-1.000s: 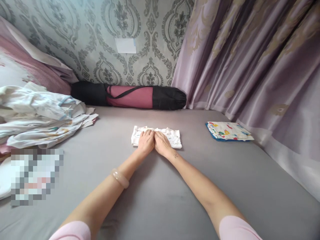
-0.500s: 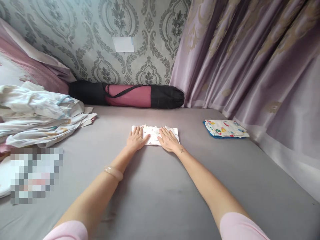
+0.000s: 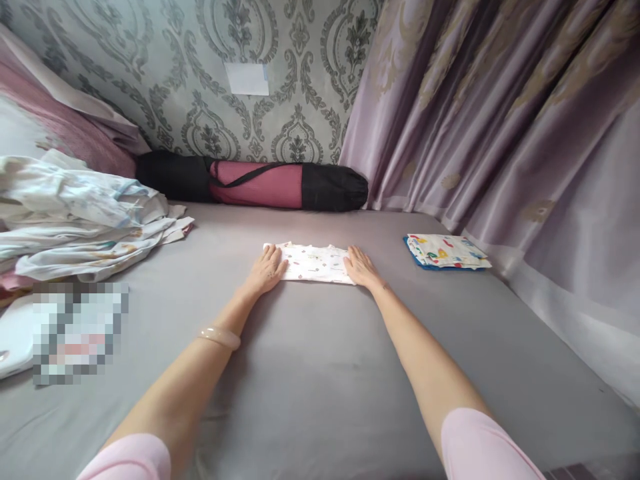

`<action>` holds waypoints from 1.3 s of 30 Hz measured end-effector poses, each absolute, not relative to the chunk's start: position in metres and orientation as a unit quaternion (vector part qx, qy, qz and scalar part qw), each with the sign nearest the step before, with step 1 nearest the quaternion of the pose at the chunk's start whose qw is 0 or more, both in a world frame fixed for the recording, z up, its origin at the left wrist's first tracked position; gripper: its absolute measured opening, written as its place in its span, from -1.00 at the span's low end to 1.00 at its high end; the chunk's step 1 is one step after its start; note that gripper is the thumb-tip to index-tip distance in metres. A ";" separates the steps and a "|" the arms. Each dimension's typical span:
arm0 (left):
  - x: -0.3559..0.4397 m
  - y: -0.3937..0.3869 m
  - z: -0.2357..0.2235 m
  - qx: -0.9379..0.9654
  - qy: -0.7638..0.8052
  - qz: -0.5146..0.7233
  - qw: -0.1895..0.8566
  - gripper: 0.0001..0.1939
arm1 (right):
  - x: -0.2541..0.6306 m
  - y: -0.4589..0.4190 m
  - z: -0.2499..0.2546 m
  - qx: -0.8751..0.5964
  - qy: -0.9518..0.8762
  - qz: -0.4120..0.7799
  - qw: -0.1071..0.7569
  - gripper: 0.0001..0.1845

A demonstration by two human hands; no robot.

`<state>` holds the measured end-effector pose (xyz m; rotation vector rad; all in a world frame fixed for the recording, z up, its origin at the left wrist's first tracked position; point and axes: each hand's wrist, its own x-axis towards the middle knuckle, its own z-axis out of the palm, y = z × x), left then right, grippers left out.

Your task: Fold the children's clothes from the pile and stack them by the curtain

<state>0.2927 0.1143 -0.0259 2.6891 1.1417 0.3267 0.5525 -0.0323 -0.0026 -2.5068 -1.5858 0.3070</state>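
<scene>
A folded white cloth garment (image 3: 315, 263) with small printed motifs lies flat on the grey sheet (image 3: 310, 360), its long side running left to right. My left hand (image 3: 269, 269) rests flat on its left end, fingers stretched out and pointing away from me. On the right end lies my right hand (image 3: 362, 268), also flat with its fingers extended. Neither hand grips the cloth. The bare middle of the cloth shows between them. Which kind of garment it is, I cannot tell.
Folded clothes (image 3: 446, 252) with a colourful print and blue beneath lie at the right. A heap of light clothes (image 3: 75, 213) stands at the left, with a blurred-out item (image 3: 83, 337) before it. A black and maroon bag (image 3: 257, 185) lies along the wall, beside purple curtains (image 3: 450, 100).
My hands have slid apart, the left slightly leftward and the right clearly rightward, from the middle to the cloth's ends. More of the printed cloth shows. The view has tilted slightly downward.
</scene>
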 end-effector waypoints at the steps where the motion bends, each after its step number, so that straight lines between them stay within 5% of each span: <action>1: 0.288 0.115 -0.028 0.911 0.383 0.117 0.103 -0.37 | 0.553 -0.034 -0.001 -0.845 -0.518 0.100 0.083 -0.31; 9: 0.264 0.108 -0.032 0.906 0.369 0.177 0.112 -0.39 | 0.516 -0.036 0.016 -0.809 -0.579 -0.004 0.096 -0.32; 23: 0.266 0.094 -0.015 0.903 0.394 0.115 0.129 -0.43 | 0.511 -0.031 0.005 -0.813 -0.576 0.086 0.020 -0.26; 39: 0.265 0.099 -0.017 0.902 0.382 0.138 0.145 -0.42 | 0.461 0.003 0.004 -0.749 -0.650 0.105 0.067 -0.35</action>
